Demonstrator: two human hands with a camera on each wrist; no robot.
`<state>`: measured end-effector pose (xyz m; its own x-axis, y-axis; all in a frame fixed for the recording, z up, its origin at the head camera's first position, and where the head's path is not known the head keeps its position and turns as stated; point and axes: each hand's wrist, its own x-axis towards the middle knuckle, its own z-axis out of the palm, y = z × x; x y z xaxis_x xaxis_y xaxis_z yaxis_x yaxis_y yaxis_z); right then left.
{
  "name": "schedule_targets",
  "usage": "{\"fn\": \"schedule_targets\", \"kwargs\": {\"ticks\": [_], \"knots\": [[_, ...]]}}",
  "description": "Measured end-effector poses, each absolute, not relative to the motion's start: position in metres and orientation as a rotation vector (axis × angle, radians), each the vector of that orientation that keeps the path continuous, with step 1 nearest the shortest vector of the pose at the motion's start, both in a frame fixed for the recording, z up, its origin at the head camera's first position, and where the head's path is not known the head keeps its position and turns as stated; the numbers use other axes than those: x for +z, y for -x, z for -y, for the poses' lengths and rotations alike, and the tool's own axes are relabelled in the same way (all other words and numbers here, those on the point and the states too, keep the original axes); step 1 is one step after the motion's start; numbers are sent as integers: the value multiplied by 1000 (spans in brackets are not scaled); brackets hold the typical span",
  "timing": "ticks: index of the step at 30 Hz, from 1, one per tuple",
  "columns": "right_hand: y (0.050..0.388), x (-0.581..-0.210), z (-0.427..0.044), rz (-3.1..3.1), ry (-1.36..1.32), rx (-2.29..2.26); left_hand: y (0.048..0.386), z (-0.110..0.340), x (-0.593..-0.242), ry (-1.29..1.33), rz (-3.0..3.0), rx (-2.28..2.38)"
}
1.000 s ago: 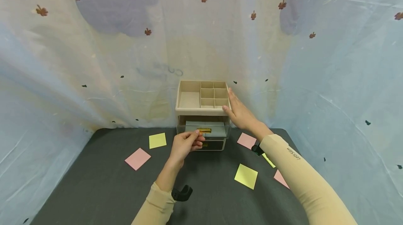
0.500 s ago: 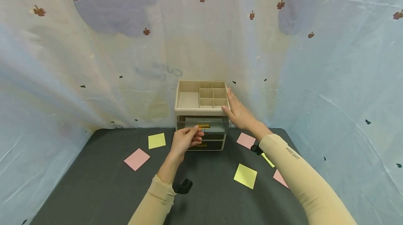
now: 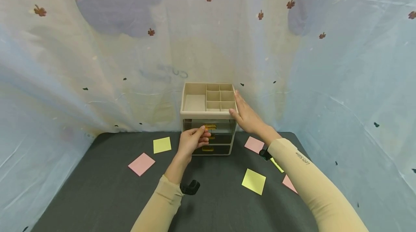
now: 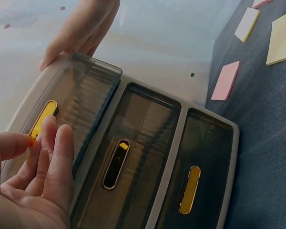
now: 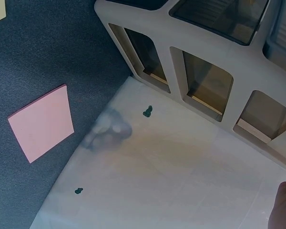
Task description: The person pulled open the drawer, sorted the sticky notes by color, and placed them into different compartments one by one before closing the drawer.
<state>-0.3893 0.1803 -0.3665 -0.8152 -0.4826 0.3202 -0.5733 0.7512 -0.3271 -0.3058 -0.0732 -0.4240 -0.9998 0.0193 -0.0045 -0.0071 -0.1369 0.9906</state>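
A beige desktop drawer organizer [image 3: 209,115] with a divided open top tray and three clear-fronted drawers stands at the table's back. My left hand [image 3: 191,141] pinches the gold handle [image 4: 44,117] of the top drawer [image 4: 83,90] between thumb and fingers. That drawer's front stands slightly proud of the frame in the left wrist view. Flat against the organizer's upper right side rests my right hand [image 3: 249,117], fingers straight, thumb at the tray's front corner. Only a little of the right hand [image 5: 282,205] shows in the right wrist view, beside the side openings.
Sticky note pads lie on the dark table [image 3: 214,210]: yellow [image 3: 162,145] and pink [image 3: 141,164] on the left; yellow [image 3: 254,182], pink [image 3: 254,144] and others on the right, partly behind the right arm. A patterned curtain [image 3: 208,44] hangs close behind the organizer.
The top drawer has slid back into the organizer, pushed by my left hand at its handle. Pale blue contents seen inside it earlier are now hidden. My right hand has stayed against the side.
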Motion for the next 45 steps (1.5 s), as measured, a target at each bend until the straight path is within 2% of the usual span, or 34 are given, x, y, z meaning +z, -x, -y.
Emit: {"fn": "schedule_targets", "kwargs": {"ticks": [18, 30, 45], "knots": [[391, -367, -181, 2731, -836, 614, 322, 70, -423, -8, -2053, 2381], [391, -367, -182, 2736, -798, 455, 314, 70, -432, 32, -2011, 2387], [388, -367, -180, 2758, -784, 442, 301, 79, -470, 89, -2030, 2321]]}}
